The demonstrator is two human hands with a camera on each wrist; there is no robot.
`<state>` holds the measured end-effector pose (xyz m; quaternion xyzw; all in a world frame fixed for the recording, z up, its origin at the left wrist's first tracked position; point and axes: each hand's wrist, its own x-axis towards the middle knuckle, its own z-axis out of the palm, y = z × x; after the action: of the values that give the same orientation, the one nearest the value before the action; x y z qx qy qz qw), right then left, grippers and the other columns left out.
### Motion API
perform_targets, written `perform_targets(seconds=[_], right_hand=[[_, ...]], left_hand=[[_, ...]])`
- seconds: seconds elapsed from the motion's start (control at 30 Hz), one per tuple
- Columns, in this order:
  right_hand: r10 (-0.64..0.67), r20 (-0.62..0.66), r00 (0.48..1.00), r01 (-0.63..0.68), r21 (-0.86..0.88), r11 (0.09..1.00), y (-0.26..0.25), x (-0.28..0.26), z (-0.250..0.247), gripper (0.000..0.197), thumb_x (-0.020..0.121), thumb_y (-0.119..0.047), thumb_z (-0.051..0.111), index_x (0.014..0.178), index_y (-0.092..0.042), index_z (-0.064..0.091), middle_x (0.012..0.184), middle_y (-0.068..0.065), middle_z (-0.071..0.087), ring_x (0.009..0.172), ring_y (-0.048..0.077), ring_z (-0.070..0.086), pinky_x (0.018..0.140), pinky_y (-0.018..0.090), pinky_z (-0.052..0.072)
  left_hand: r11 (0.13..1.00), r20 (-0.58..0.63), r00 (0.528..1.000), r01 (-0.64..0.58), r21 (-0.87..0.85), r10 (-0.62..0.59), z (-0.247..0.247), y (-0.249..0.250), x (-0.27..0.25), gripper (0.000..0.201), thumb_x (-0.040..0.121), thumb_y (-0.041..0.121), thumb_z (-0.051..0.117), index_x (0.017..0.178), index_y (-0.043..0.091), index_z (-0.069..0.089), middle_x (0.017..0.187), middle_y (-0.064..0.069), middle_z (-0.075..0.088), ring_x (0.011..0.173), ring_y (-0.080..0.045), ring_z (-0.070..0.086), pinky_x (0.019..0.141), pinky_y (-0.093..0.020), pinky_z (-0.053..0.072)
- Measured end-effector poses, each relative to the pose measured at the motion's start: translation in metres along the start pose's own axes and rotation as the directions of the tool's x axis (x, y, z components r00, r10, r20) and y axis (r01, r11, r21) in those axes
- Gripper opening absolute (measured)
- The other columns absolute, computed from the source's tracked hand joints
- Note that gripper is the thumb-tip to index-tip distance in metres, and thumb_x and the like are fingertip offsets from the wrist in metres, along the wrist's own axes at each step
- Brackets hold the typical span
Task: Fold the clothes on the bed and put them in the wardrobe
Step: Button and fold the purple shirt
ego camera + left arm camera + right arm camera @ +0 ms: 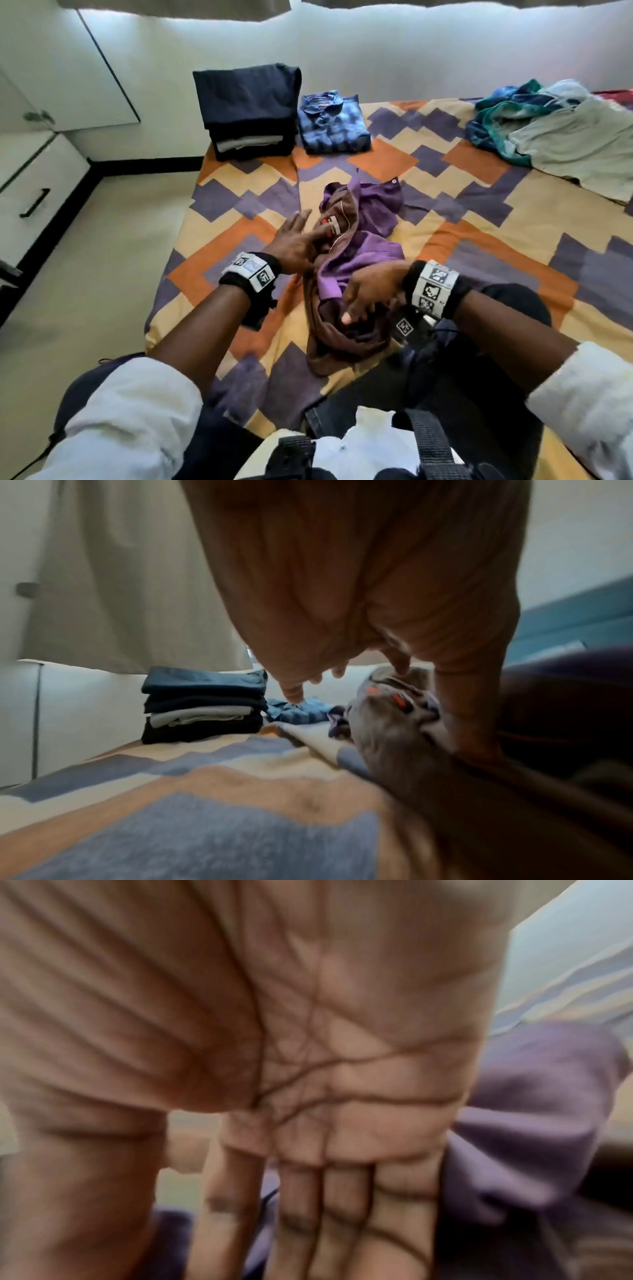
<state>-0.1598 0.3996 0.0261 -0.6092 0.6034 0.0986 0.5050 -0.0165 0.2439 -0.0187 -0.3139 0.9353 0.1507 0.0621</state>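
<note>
A crumpled purple and brown garment (363, 253) lies in the middle of the patterned bed (479, 246). My left hand (301, 236) rests on its left edge beside a white and red label, with the fingers spread and nearly straight. In the left wrist view that hand (342, 669) hangs over the cloth (387, 723), thumb down on it. My right hand (363, 298) lies flat on the near brown part of the garment. The right wrist view shows its open palm and straight fingers (342, 1204) over purple fabric (531, 1123).
A folded stack of dark clothes (250, 113) and a folded blue checked shirt (332, 123) sit at the far left of the bed. An unfolded heap of teal and pale garments (548, 130) lies at the far right. White cabinet doors (68, 68) and drawers (34, 202) stand left.
</note>
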Motion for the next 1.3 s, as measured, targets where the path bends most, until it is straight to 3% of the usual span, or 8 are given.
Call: perform_targets(seconds=[0.17,0.37,0.5,0.6,0.77,0.87,1.03,1.3], right_hand=[[0.211,-0.665,0.716,-0.089,0.213,0.973,0.051,0.015,-0.042,0.026,0.079,-0.03,0.079,0.078,-0.014,0.058,0.076,0.002,0.059,0.071,0.021,0.058,0.059,0.026,0.047],[0.186,-0.949,0.256,-0.1,0.166,0.981,0.045,0.039,-0.014,0.022,0.083,-0.03,0.064,0.086,-0.009,0.068,0.093,0.013,0.062,0.089,0.031,0.058,0.076,0.035,0.045],[0.278,-0.867,0.414,-0.154,0.234,0.96,0.002,0.06,-0.012,0.05,0.083,-0.063,0.059,0.08,-0.013,0.064,0.076,0.006,0.061,0.071,0.026,0.056,0.063,0.031,0.038],[0.278,-0.741,0.611,-0.177,0.214,0.961,0.008,0.07,-0.017,0.03,0.084,-0.039,0.062,0.099,-0.013,0.065,0.099,0.014,0.068,0.093,0.033,0.065,0.074,0.036,0.047],[0.143,-0.785,0.603,-0.036,0.152,0.988,0.026,0.035,-0.018,0.015,0.072,-0.004,0.062,0.081,-0.012,0.069,0.09,0.008,0.071,0.087,0.028,0.065,0.075,0.038,0.048],[0.161,-0.859,0.486,0.021,0.195,0.981,0.034,0.004,-0.03,0.018,0.069,-0.005,0.052,0.079,-0.013,0.064,0.085,0.011,0.069,0.079,0.031,0.062,0.063,0.039,0.045],[0.161,-0.987,0.017,-0.015,0.161,0.987,0.032,-0.03,-0.09,0.019,0.084,-0.001,0.047,0.101,-0.005,0.054,0.103,0.021,0.057,0.086,0.038,0.057,0.069,0.041,0.042],[-0.276,-0.945,-0.178,-0.182,-0.244,0.953,-0.089,-0.128,-0.234,0.051,0.075,0.004,0.052,0.125,-0.004,0.046,0.111,0.023,0.056,0.091,0.045,0.059,0.068,0.044,0.046]], left_hand=[[0.989,0.029,0.996,-0.083,0.125,0.08,0.025,0.001,0.017,0.053,0.081,0.043,0.069,0.133,0.037,0.058,0.162,-0.015,0.016,0.146,-0.038,0.014,0.119,-0.039,0.018],[0.994,-0.157,0.988,-0.016,-0.108,-0.001,0.017,-0.001,-0.002,0.044,0.077,0.04,0.057,0.108,0.015,0.074,0.125,-0.012,0.055,0.125,-0.032,0.041,0.105,-0.039,0.038],[0.968,-0.413,0.904,-0.001,-0.251,-0.106,0.003,-0.012,0.006,0.029,0.084,0.017,0.056,0.108,0.009,0.071,0.122,-0.014,0.061,0.115,-0.036,0.053,0.098,-0.04,0.044],[0.988,-0.433,0.9,-0.027,-0.154,-0.043,-0.017,-0.007,0.033,0.05,0.088,0.008,0.061,0.136,0.016,0.057,0.146,-0.012,0.047,0.131,-0.034,0.043,0.109,-0.04,0.036],[0.964,-0.055,0.982,-0.164,0.208,0.179,-0.041,0.029,0.08,0.063,0.092,0.025,0.057,0.15,0.037,0.035,0.166,-0.009,0.004,0.152,-0.029,0.002,0.123,-0.043,0.009],[0.935,-0.103,0.951,-0.262,0.237,0.293,-0.049,0.042,0.088,0.035,0.086,0.027,0.06,0.119,0.021,0.069,0.152,-0.007,0.043,0.147,-0.03,0.024,0.12,-0.04,0.017],[0.984,-0.494,0.857,-0.175,-0.008,0.149,-0.107,0.042,0.067,0.032,0.082,0.03,0.044,0.093,0.006,0.063,0.099,-0.019,0.066,0.095,-0.038,0.062,0.077,-0.041,0.044],[0.993,-0.868,0.486,0.109,-0.054,-0.1,-0.318,0.038,0.006,0.045,0.094,0.036,0.053,0.136,0.022,0.047,0.104,-0.018,0.071,0.101,-0.042,0.064,0.083,-0.045,0.049]])
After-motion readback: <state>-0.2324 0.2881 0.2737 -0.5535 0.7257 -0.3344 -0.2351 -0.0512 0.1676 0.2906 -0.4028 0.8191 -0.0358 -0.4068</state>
